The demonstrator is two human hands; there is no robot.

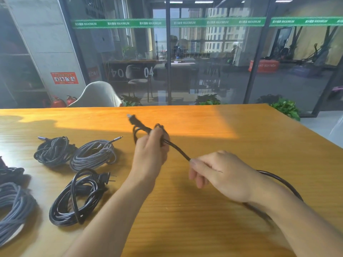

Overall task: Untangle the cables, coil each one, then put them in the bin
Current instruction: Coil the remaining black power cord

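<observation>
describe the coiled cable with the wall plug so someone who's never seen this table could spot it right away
Look at the left part of the wooden table, where several coiled cables lie. The power cord is the coil just left of the left forearm. Unlike the braided grey coil and braided black coil behind it, it is smooth, glossy black, with a pronged plug pointing right.

Black braided cable (178, 150): partly looped, held above table, plug end sticking up-left, blurred; straight run slants down-right, tail curves back toward near table edge.
Black braided coil (53, 152): bundled, flat on table, far left, connector poking up-left.
Grey braided coil (92, 154): just beside it, metal-tipped connector pointing up-right.
Glossy black power cord (74, 199): coiled, nearer, two-prong plug pointing right.
Grey coil (13, 206) at left edge, partly cut off.
Dark bundle (11, 174) above it, unclear.
</observation>
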